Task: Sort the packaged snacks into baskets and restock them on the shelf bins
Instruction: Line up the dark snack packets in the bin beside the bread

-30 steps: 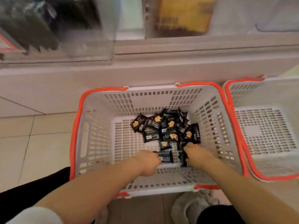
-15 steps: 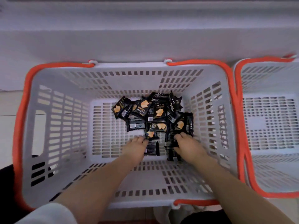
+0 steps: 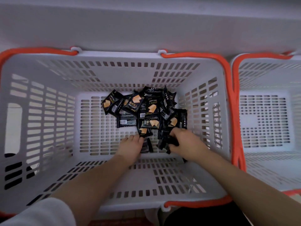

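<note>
A white slotted basket (image 3: 48,121) with orange handles fills the view. On its floor lies a pile of several black snack packets (image 3: 146,110) printed with orange crackers. My left hand (image 3: 130,145) reaches to the near edge of the pile, its fingers curled over a black packet (image 3: 146,145). My right hand (image 3: 184,142) grips a bunch of black packets (image 3: 166,141) at the pile's near right side. Both forearms come in over the basket's near wall.
A second white basket (image 3: 267,121) with orange handles stands right against the first, with nothing seen inside. A pale shelf base (image 3: 146,26) runs along behind both baskets. Dark trousers (image 3: 203,216) and a white sleeve (image 3: 40,212) show at the bottom.
The camera has dropped closer over the basket, so the shelf bins left the view. Both hands have pushed further into the pile and gathered packets.
</note>
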Available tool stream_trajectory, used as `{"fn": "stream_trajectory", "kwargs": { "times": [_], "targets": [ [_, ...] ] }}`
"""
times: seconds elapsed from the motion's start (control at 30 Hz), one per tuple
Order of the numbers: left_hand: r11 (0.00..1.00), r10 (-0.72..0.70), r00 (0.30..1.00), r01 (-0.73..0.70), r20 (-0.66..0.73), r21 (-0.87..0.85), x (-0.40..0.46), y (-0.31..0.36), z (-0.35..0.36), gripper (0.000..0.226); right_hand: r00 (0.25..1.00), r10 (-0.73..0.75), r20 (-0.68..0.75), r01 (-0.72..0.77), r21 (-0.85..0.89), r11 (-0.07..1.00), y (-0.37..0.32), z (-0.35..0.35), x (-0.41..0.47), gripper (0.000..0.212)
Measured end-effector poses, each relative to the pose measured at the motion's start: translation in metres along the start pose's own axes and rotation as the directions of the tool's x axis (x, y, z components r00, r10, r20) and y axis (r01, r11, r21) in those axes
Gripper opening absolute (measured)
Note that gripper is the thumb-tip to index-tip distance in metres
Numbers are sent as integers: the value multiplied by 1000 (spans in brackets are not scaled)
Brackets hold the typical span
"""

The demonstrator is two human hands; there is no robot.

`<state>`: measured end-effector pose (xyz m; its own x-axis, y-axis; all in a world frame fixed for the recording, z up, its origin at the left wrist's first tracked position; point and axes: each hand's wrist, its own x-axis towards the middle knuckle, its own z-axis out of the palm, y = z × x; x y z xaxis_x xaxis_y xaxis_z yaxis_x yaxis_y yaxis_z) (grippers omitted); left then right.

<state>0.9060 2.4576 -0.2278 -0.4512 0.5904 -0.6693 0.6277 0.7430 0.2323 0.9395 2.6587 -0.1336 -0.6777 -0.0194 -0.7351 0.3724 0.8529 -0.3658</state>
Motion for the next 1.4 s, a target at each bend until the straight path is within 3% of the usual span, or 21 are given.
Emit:
{"fn": "stream_trajectory", "kwargs": {
  "times": [0.07,0.1,0.13,0.17,0.2,0.23,0.27,0.3,0.43,0.57,0.83,0.97,1.03,1.1,1.17,1.23,1.3,1.4],
  "targets": [
    [937,-54,998,62,33,-344,-4,-2,-13,44,997,-4,-76,11,96,995,-5,-14,-8,30],
    [806,-102,991,130,81,-578,-7,-3,-23,33,994,-20,-112,34,128,991,-7,-19,-13,25],
    [541,-146,974,224,172,-811,-11,-3,-33,19,988,-35,-151,59,158,986,-9,-24,-19,22],
    [162,-149,946,310,287,-937,-14,-3,-42,12,980,-43,-196,81,194,978,-12,-25,-24,22],
    [-215,-97,923,346,372,-913,-16,-4,-51,14,968,-37,-248,100,245,964,-15,-26,-30,23],
    [-490,-46,920,318,389,-812,-19,-6,-59,19,950,-17,-310,118,310,944,-18,-25,-34,25],
    [-637,-22,929,272,369,-721,-20,-8,-65,23,926,12,-377,141,374,917,-22,-23,-37,26],
    [-706,-2,940,239,340,-667,-22,-9,-72,28,894,35,-446,170,412,895,-27,-21,-38,28],
    [-723,75,960,238,268,-648,-33,1,-89,38,781,-14,-625,266,312,912,-46,-9,-33,29],
    [-714,84,973,209,215,-669,-42,7,-92,44,798,-156,-582,319,189,929,-60,8,-26,28],
    [-707,100,973,215,206,-674,-49,7,-85,47,823,-256,-507,387,172,906,-55,19,-28,44],
    [-701,99,969,228,225,-676,-48,2,-83,34,838,-221,-498,409,305,860,-49,5,-30,46],
    [-685,43,966,214,255,-696,-47,-1,-83,23,868,-30,-496,346,560,752,-48,-3,-33,33],
    [-629,-40,960,191,276,-754,-45,-7,-83,19,881,178,-438,302,812,499,-46,-7,-32,17],
    [-518,-105,959,174,264,-838,-44,-11,-86,21,919,281,-277,228,954,195,-42,-8,-28,11],
    [-380,-141,963,162,230,-911,-44,-15,-90,22,956,270,-118,115,993,25,-42,-9,-26,9],
    [-265,-161,965,160,207,-951,-44,-16,-92,26,977,210,-40,49,998,-36,-43,-7,-25,8],
    [-193,-203,959,159,198,-968,-43,-17,-90,26,982,190,-11,44,984,-171,-44,-1,-22,21]
  ]
}}
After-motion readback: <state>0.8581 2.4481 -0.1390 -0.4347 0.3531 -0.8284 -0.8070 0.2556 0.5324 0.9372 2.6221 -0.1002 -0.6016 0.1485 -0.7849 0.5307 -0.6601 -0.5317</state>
